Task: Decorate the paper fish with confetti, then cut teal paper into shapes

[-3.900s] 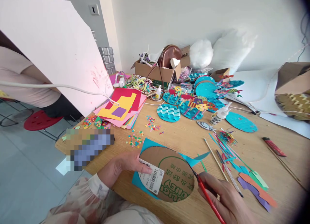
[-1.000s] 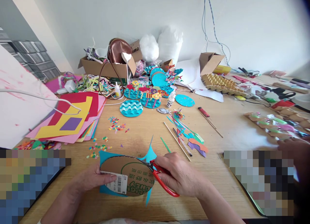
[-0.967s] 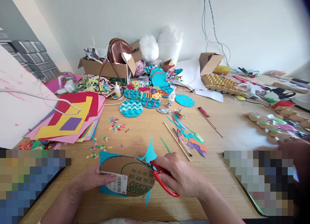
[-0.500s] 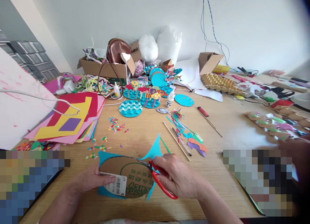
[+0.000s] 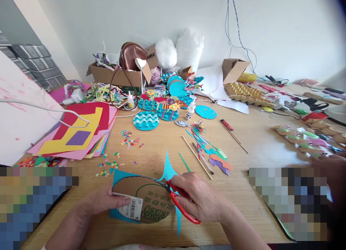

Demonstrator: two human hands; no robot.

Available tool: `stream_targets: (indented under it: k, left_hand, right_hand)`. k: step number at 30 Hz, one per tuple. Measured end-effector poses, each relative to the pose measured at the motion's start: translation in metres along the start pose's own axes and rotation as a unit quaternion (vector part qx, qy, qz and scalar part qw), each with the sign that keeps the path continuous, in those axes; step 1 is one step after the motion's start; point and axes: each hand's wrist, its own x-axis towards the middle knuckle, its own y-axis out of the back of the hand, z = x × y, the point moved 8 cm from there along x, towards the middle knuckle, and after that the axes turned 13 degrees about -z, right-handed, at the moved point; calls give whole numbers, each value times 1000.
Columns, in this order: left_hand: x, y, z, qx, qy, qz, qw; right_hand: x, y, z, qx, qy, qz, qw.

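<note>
Around red scissors, right hand (curled).

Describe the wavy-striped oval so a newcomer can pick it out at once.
On the wooden table, find the open cardboard box holding the brown bag, at the back left. Come forward and slightly right to the nearest turquoise oval lying there. Only pale wavy bands cross it, whereas the two ovals just behind carry colourful cut-outs.
</note>
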Motion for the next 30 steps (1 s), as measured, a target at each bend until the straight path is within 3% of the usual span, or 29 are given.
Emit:
stream_targets:
  k: [12,19,25,30]
  left_hand:
    - [6,2,-4,67,-3,-32,997]
    - [1,4,-9,104,21,-53,993]
    - [5,-8,10,126,39,-70,989]
    - [9,-13,34,129,52,0,990]
  right_hand:
    - [-3,-10,8,31,-5,19,999]
    - [-13,4,25,200,-3,82,976]
    - [-4,28,30,270,-14,86,959]
    - [23,32,17,244,-13,29,969]
